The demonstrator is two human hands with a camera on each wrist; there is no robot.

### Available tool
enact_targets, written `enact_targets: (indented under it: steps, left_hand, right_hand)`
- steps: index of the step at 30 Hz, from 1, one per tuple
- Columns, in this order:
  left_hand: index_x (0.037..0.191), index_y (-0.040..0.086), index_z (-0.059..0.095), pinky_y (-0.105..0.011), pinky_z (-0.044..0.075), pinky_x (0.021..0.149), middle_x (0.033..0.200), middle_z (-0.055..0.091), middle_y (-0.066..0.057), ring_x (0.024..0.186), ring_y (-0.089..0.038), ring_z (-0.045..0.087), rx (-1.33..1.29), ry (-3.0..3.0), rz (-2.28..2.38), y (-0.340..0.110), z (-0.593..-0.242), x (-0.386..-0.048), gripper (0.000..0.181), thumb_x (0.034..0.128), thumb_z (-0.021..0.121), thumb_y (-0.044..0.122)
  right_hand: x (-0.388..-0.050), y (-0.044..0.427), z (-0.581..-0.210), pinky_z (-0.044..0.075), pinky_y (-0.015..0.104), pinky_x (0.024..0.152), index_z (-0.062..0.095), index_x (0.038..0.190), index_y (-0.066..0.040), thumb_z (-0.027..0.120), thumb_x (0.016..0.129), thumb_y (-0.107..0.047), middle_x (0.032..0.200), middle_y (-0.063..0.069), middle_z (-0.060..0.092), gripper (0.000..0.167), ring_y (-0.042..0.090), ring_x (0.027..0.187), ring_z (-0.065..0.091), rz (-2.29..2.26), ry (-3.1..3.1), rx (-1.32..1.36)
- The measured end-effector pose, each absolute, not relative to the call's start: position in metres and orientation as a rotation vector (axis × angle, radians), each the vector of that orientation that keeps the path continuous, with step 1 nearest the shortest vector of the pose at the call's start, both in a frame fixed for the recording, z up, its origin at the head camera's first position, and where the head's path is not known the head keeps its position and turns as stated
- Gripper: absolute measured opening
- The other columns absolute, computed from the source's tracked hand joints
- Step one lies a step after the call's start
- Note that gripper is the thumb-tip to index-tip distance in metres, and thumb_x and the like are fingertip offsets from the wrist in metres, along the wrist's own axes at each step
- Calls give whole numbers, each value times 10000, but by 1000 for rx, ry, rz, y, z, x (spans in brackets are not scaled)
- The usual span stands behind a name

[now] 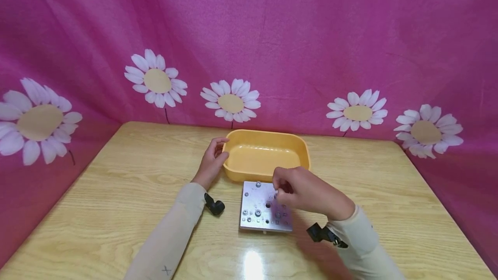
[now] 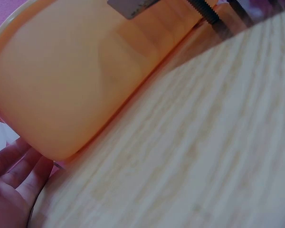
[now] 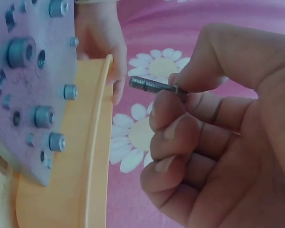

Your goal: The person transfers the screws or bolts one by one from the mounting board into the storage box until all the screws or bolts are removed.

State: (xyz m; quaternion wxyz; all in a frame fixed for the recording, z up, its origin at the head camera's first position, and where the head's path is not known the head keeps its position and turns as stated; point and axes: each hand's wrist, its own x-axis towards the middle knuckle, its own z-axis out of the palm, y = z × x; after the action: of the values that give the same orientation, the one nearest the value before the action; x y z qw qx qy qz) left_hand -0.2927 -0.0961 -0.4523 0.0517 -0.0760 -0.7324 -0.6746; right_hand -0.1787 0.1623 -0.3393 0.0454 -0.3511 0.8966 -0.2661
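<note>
My right hand [image 1: 307,189] pinches a small threaded bolt [image 3: 152,85] between thumb and index finger, the other fingers curled in. It is above the right part of a metal plate [image 1: 253,200] studded with several socket-head bolts [image 3: 45,116] and some bare holes. In the right wrist view the bolt's threaded end points away from the fingers, clear of the plate. My left hand [image 1: 212,161] holds the left end of a yellow plastic tub [image 1: 268,175], its fingers [image 2: 19,166] against the outer wall. Nothing shows inside the tub in the head view.
The plate lies just in front of the tub on a wooden table [image 1: 116,193]. Bolt shanks [image 2: 204,12] stick out under the plate. A pink flowered cloth [image 1: 292,55] hangs behind the table and at both sides.
</note>
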Motion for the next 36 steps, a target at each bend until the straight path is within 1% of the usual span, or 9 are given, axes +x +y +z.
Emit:
enact_targets:
  steps: [4,6,9,14,18,21,26,29,36]
  left_hand:
    - [1322,32,476,-402,341,1072,1295,486,-244,1209,-345,463,-248,-2239,-2064,-97,-442,-285,443,884,534,2]
    - [1320,10,471,-399,347,1071,1296,482,-256,1210,-353,464,-249,-2251,-2058,-96,-433,-279,441,883,528,-10]
    - [1311,-9,469,-403,350,1071,1290,479,-261,1207,-357,467,-252,-2252,-2048,-95,-424,-271,436,878,519,-22]
    - [1307,-16,470,-416,345,1079,1294,477,-264,1214,-363,463,-251,-2246,-2046,-96,-423,-271,433,877,518,-27]
    - [1311,-16,468,-409,344,1081,1287,485,-246,1205,-341,468,-235,-2254,-2040,-96,-422,-271,435,879,520,-22]
    - [1310,-7,473,-400,348,1080,1279,493,-216,1196,-314,473,-222,-2263,-2034,-97,-422,-271,439,874,524,-11]
    - [1321,45,481,-397,337,1090,1298,486,-165,1205,-282,464,-211,-2257,-2043,-98,-441,-285,451,874,539,29]
    - [1312,75,493,-388,332,1090,1293,491,-154,1203,-276,463,-216,-2229,-2052,-98,-451,-292,444,873,545,36]
    - [1273,106,514,-378,344,1080,1278,512,-153,1195,-271,482,-228,-2205,-2027,-97,-454,-295,418,863,551,35]
  right_hand:
    - [-184,165,-340,362,201,501,548,804,-181,584,768,-63,639,-95,457,129,47,580,443,-851,2746,-1069]
    - [-187,165,-340,367,203,501,548,805,-192,588,775,-73,642,-95,464,129,52,584,450,-855,2754,-1050]
    - [-192,165,-340,373,208,504,552,809,-191,588,782,-82,648,-88,469,117,65,591,458,-865,2764,-1025]
    - [-200,165,-341,389,219,508,553,809,-181,591,775,-88,660,-71,481,106,83,603,470,-895,2779,-972]
    - [-209,166,-345,394,229,505,549,796,-176,588,759,-80,663,-59,486,110,94,606,474,-931,2813,-946]
    - [-216,167,-350,391,231,505,549,789,-174,578,758,-84,664,-53,488,99,102,609,479,-941,2834,-926]
    - [-227,168,-359,395,236,514,554,804,-154,575,775,-108,677,-38,499,58,122,621,492,-975,2855,-881]
    - [-233,168,-363,404,240,535,563,824,-138,578,783,-103,690,-33,504,56,129,640,495,-999,2871,-874]
    - [-243,169,-372,404,248,563,574,850,-106,588,804,-98,693,-33,504,49,136,649,490,-1033,2889,-886]
